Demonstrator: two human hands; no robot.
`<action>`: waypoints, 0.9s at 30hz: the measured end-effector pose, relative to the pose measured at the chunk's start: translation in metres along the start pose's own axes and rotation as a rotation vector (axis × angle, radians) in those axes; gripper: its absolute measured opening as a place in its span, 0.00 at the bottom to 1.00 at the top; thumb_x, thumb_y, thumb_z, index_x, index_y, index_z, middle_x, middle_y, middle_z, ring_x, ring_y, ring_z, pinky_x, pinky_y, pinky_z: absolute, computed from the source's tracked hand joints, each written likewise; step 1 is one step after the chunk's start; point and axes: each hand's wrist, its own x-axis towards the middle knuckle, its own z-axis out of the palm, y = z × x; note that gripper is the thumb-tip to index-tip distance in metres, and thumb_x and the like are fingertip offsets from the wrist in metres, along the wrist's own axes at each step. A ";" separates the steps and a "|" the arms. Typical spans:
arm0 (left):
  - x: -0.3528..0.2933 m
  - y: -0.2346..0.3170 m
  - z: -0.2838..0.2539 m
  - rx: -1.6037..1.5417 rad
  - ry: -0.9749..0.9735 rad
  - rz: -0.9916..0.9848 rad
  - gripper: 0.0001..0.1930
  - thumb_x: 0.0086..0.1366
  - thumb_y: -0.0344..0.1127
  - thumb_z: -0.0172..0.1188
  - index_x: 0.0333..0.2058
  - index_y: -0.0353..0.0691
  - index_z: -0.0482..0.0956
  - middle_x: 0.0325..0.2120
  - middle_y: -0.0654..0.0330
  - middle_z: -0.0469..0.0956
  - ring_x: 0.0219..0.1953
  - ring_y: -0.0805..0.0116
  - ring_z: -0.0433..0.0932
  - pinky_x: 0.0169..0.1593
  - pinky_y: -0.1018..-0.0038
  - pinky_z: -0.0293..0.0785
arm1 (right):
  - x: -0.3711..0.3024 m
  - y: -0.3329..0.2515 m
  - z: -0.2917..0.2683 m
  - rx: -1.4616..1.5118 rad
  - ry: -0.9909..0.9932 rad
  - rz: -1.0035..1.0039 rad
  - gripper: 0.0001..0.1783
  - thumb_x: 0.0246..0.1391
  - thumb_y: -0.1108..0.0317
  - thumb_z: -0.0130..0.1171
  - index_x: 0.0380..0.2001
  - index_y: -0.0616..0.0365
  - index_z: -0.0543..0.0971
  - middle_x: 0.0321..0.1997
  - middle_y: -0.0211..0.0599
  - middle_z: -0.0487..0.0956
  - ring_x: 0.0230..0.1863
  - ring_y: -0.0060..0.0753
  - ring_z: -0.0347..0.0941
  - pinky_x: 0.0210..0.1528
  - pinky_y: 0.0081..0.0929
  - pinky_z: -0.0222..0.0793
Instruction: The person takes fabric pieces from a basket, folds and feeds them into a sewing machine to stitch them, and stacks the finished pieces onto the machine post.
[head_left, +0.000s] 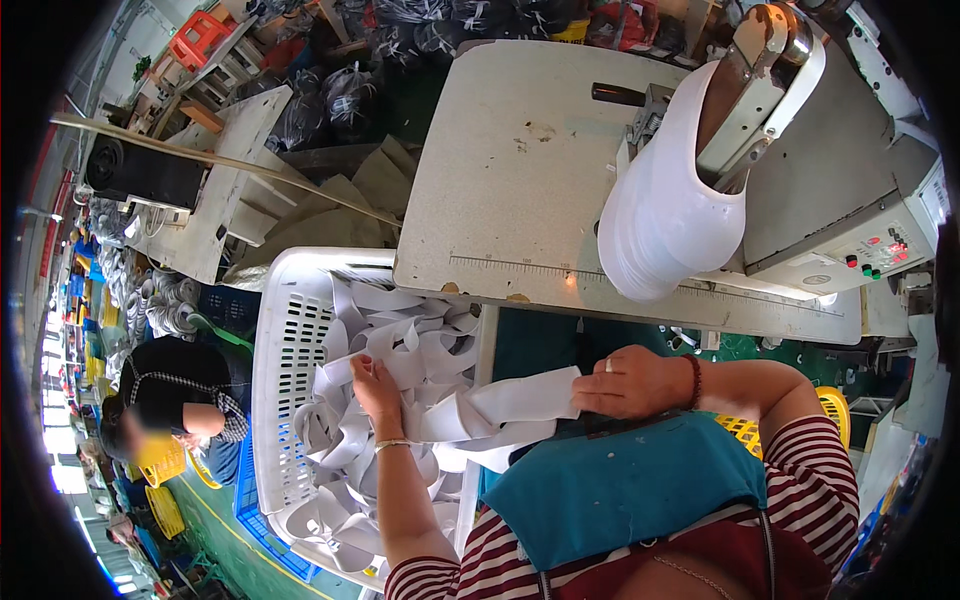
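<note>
My right hand (632,383) wears a ring and has its fingers closed on the end of a white strip (528,396) of flat, flexible material. From there the strip reaches left over the pile. My left hand (376,394) is closed on a white strip among the loose ones; whether it is the same strip cannot be told. Many curled white strips (432,352) fill a large white perforated basket (268,400) under my left forearm. A teal cloth apron (620,480) covers my front.
Ahead is a worn machine table (520,170) with a ruled scale along its front. A stack of white curved pieces (665,200) hangs on the machine's arm (755,95). The control box (860,250) has buttons. A seated person (175,400) is at left; a yellow basket (832,418) stands at right.
</note>
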 end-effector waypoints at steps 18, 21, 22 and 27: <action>-0.073 0.121 -0.055 -0.083 -0.304 0.723 0.12 0.48 0.31 0.56 0.33 0.33 0.72 0.29 0.50 0.73 0.32 0.51 0.72 0.37 0.66 0.69 | 0.029 0.024 0.032 0.144 0.199 0.233 0.07 0.43 0.70 0.57 0.29 0.56 0.73 0.33 0.30 0.73 0.22 0.30 0.70 0.23 0.25 0.68; -0.062 0.094 -0.043 -0.320 -0.363 0.566 0.10 0.50 0.33 0.53 0.29 0.32 0.71 0.25 0.51 0.71 0.25 0.56 0.70 0.30 0.70 0.66 | 0.023 0.019 0.037 0.098 0.172 0.179 0.09 0.42 0.70 0.57 0.31 0.57 0.73 0.33 0.33 0.73 0.22 0.30 0.70 0.23 0.24 0.68; -0.059 0.093 -0.042 -0.462 -0.402 0.493 0.10 0.51 0.34 0.51 0.29 0.31 0.71 0.24 0.52 0.70 0.22 0.58 0.69 0.27 0.72 0.64 | 0.020 0.017 0.039 0.033 0.176 0.127 0.10 0.42 0.71 0.57 0.32 0.58 0.73 0.33 0.34 0.73 0.22 0.30 0.70 0.23 0.24 0.68; -0.059 0.097 -0.035 -0.522 -0.395 0.500 0.10 0.52 0.32 0.46 0.28 0.30 0.71 0.22 0.56 0.69 0.20 0.70 0.65 0.25 0.77 0.60 | 0.005 0.014 0.045 0.035 0.161 0.124 0.11 0.41 0.72 0.58 0.32 0.59 0.73 0.34 0.36 0.73 0.23 0.31 0.71 0.22 0.24 0.69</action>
